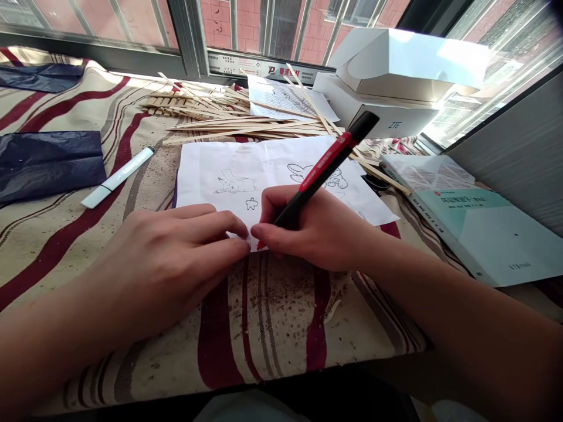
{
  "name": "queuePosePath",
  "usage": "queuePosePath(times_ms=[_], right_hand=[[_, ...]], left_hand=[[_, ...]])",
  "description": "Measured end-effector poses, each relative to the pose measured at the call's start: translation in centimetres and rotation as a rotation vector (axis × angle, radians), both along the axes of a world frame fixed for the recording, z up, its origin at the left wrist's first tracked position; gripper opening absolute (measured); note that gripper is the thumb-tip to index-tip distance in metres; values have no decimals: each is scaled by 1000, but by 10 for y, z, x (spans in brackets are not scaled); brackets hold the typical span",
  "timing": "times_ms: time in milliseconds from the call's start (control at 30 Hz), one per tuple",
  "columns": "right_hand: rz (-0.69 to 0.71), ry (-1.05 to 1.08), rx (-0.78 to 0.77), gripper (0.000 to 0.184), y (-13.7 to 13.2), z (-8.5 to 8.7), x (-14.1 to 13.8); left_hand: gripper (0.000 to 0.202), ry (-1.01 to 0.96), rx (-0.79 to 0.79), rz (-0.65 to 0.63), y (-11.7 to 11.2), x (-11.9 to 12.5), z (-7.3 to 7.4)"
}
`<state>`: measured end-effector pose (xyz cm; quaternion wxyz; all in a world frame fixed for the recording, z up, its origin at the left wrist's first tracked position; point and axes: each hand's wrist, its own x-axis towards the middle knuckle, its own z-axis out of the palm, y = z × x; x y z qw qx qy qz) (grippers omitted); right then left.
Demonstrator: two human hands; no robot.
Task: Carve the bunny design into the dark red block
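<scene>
My right hand grips a black and red marker pen, tilted up to the right. Its red tip is low, close to the bottom edge of a white sheet of paper. On that sheet are line drawings: a pointy-eared cartoon figure, a small flower shape and a long-eared figure partly behind the pen. My left hand lies flat with fingers stretched out, its fingertips on the paper's lower left edge, just beside the pen tip. It holds nothing.
A white marker and dark blue plastic pieces lie left on the striped cloth. Behind the paper are thin wooden strips and another drawing. A white box and a book stand right.
</scene>
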<state>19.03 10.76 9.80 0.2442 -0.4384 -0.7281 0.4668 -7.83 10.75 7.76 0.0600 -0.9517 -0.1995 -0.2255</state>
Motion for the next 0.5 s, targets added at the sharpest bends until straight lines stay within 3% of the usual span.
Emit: queuePosePath(times_ms=[500], right_hand=[[31, -4, 23, 26, 1, -1, 2]], left_hand=[[38, 53, -2, 17, -3, -2, -5]])
